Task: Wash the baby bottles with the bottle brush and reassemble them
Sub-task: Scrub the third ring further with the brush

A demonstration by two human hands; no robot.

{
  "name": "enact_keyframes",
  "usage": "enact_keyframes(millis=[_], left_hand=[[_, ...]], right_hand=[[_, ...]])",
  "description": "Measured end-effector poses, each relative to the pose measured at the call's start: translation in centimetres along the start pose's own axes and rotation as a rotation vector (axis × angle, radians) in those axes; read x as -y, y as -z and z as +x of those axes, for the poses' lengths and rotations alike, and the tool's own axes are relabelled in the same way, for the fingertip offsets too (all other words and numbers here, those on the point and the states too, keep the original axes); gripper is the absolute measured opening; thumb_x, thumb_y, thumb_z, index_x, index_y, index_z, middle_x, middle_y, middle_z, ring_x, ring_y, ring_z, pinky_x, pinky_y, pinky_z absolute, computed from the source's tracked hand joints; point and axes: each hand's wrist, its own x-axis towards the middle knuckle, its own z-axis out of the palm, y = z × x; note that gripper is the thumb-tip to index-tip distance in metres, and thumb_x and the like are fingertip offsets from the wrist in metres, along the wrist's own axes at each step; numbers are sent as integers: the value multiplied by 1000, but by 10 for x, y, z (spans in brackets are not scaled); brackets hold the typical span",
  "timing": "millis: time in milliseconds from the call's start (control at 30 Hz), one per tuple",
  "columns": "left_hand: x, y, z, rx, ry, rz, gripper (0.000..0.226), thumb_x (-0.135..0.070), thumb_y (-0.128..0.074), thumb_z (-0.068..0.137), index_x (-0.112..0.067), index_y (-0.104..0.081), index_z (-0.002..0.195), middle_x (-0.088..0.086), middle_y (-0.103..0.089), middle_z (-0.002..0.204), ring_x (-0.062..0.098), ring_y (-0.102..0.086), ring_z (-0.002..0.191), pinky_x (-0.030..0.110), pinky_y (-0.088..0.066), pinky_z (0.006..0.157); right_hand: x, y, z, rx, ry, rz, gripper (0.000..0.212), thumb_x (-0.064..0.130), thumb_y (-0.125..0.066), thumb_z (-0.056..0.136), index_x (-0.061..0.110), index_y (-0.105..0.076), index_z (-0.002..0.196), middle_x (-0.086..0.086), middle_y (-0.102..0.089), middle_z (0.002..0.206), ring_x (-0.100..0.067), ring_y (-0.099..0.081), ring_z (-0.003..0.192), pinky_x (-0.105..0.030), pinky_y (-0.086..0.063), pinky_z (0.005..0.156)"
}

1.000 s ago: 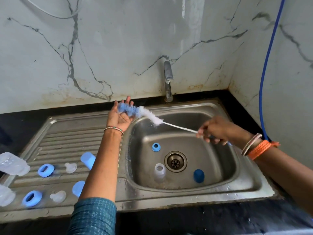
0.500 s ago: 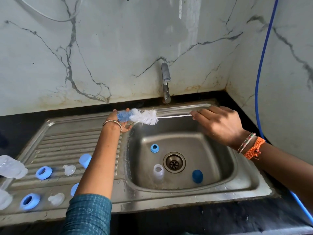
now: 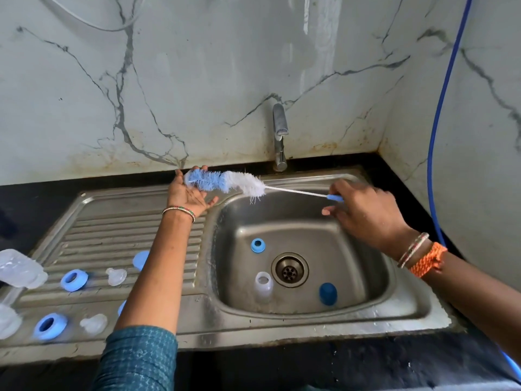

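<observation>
Change: half a second ago the left hand (image 3: 189,193) curled round the blue tip of the bottle brush (image 3: 225,183) low at the sink's edge; now the palm has opened and turned up, and the bristle head lies across the fingers (image 3: 203,168) higher, near the back rim. The right hand (image 3: 363,213) has slid back along the wire to the blue handle (image 3: 335,197).
Meaning: this reads as checking or squeezing out the brush, not scrubbing; no bottle is in hand, so washing looks paused or between pieces.
Left grip: fingers spread and nearly straight, bristles resting on them, nothing clasped.
Right grip: thumb and fingertips pinch the handle end, the other fingers loose; brush held almost level over the basin.
Sink (image 3: 366,314): a clear bottle (image 3: 263,286) stands beside the drain (image 3: 289,269), with a blue ring (image 3: 257,245) behind it and a blue cap (image 3: 328,293) to the right. The tap (image 3: 279,136) shows no running water.
Drainboard (image 3: 112,238): two blue rings (image 3: 74,280), two clear teats (image 3: 116,276), blue caps partly behind the forearm, and clear bottles (image 3: 19,272) at the left edge, all apart, none reassembled.
</observation>
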Motion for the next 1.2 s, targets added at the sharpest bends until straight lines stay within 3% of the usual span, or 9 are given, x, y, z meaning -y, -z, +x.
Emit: enact_keyframes(millis=[167, 333, 433, 667, 833, 933, 1000, 1133, 1200], left_hand=[[-3, -9, -8, 12, -4, 149, 38, -47, -28, 100, -29, -60, 92, -16, -71, 99, 16, -52, 120, 41, -30, 96], [-4, -6, -12, 244, -62, 21, 27, -45, -40, 95, -28, -59, 85, -13, -69, 107, 14, -58, 114, 34, -49, 74], [-2, -6, -10, 266, -93, -12, 26, -49, -41, 92, -28, -55, 84, -13, -69, 102, 14, -60, 113, 38, -51, 75], [1, -7, -9, 7, -39, 128, 20, -48, -48, 93, -29, -52, 89, 1, -60, 119, 23, -57, 107, 40, -39, 88], [6, -21, -12, -194, 119, 163, 31, -48, -43, 95, -23, -54, 79, -5, -63, 89, 17, -59, 85, 37, -35, 89], [7, -23, -11, -219, 92, 87, 33, -50, -38, 96, -23, -54, 85, -7, -62, 89, 18, -58, 86, 38, -36, 88], [5, -17, -11, -121, 41, 38, 30, -49, -38, 96, -24, -56, 92, -8, -68, 89, 17, -60, 91, 38, -40, 84], [1, -9, -15, 320, -91, -62, 23, -47, -47, 86, -29, -60, 91, -13, -69, 106, 13, -60, 109, 40, -52, 76], [-2, -10, -17, 424, -142, -128, 26, -47, -45, 85, -30, -64, 88, -14, -66, 114, 12, -57, 117, 42, -52, 78]], right_hand=[[5, 13, -14, -361, 150, -98, 11, 15, -71, 81, 13, -68, 71, -3, -64, 66, -29, -58, 69, -29, -42, 52], [1, 21, -7, 732, -560, 996, 40, 22, -37, 102, 11, -54, 67, 5, -37, 43, -7, -31, 32, -15, -23, 35], [-6, 17, -7, 915, -551, 1208, 37, 24, -33, 103, 10, -51, 74, 6, -29, 47, -2, -20, 33, -13, -15, 31], [3, 32, -6, 345, -204, 640, 13, 29, -63, 90, 25, -72, 82, 4, -57, 63, -9, -54, 59, -21, -39, 53], [12, 31, -19, -416, 229, -105, 27, 1, -64, 68, 14, -75, 89, -5, -71, 76, -30, -64, 66, -30, -46, 54], [8, 29, -19, -472, 410, -188, 35, 3, -62, 64, 10, -75, 95, -5, -72, 81, -28, -65, 65, -31, -48, 56], [9, 24, -15, -273, 156, 51, 19, 7, -64, 78, 19, -76, 87, -1, -70, 70, -24, -64, 60, -28, -47, 53], [3, 21, -9, 820, -553, 1117, 23, 14, -53, 90, 13, -60, 68, 5, -38, 44, -6, -27, 35, -16, -20, 36], [-1, 16, -9, 1012, -668, 1374, 27, 20, -48, 88, 14, -53, 63, 7, -28, 45, -3, -19, 33, -13, -13, 34]])
